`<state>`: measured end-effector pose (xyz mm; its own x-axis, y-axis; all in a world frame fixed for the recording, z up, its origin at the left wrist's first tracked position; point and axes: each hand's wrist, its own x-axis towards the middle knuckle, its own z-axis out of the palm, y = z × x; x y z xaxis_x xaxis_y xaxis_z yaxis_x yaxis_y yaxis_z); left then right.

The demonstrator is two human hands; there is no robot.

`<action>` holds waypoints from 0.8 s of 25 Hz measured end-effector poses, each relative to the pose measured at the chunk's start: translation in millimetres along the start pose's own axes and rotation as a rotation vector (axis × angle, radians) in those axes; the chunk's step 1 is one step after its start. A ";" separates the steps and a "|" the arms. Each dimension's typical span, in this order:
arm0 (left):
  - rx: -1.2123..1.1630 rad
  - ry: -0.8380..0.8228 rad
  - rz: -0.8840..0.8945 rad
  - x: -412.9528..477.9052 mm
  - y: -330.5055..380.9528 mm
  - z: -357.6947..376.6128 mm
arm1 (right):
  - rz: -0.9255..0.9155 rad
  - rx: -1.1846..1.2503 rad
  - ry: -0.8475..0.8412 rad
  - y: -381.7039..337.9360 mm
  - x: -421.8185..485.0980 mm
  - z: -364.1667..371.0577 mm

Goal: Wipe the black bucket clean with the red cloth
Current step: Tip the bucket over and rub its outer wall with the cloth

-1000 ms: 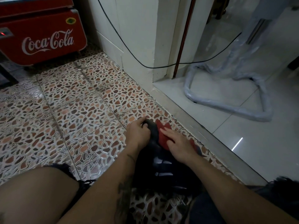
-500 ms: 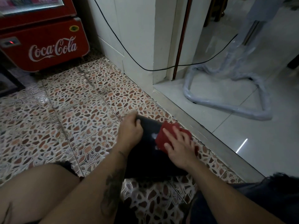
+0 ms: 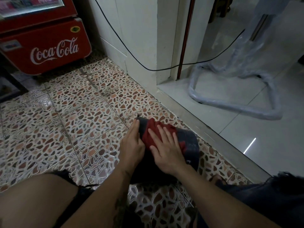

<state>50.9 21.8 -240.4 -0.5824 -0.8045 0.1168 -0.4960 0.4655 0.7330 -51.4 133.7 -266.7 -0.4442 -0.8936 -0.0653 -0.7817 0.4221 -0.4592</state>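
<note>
In the head view the black bucket lies on its side on the pebble-patterned floor near the grey threshold, the left hand braced flat against its left side, the right hand pressing the red cloth down with fingers spread apart.

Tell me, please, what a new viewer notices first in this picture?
Low in the middle, the right hand presses the red cloth flat onto the black bucket lying on the pebble-patterned floor, while the left hand steadies it. The red Coca-Cola cooler stands at upper left.
</note>
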 end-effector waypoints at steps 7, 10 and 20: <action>-0.071 0.021 -0.070 7.7 3.0 3.5 | 0.526 -0.014 -0.024 74.5 -15.3 -17.7; -0.064 0.052 -0.074 6.6 1.6 6.4 | 0.479 -0.035 -0.015 42.3 -7.8 -8.6; -0.084 0.073 -0.035 12.7 -2.0 7.7 | 0.296 0.008 -0.113 13.3 64.4 -18.3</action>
<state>39.6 13.5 -245.5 -0.5159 -0.8457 0.1368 -0.4576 0.4070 0.7905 -98.4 84.6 -260.8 -0.6001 -0.7438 -0.2945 -0.6220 0.6653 -0.4129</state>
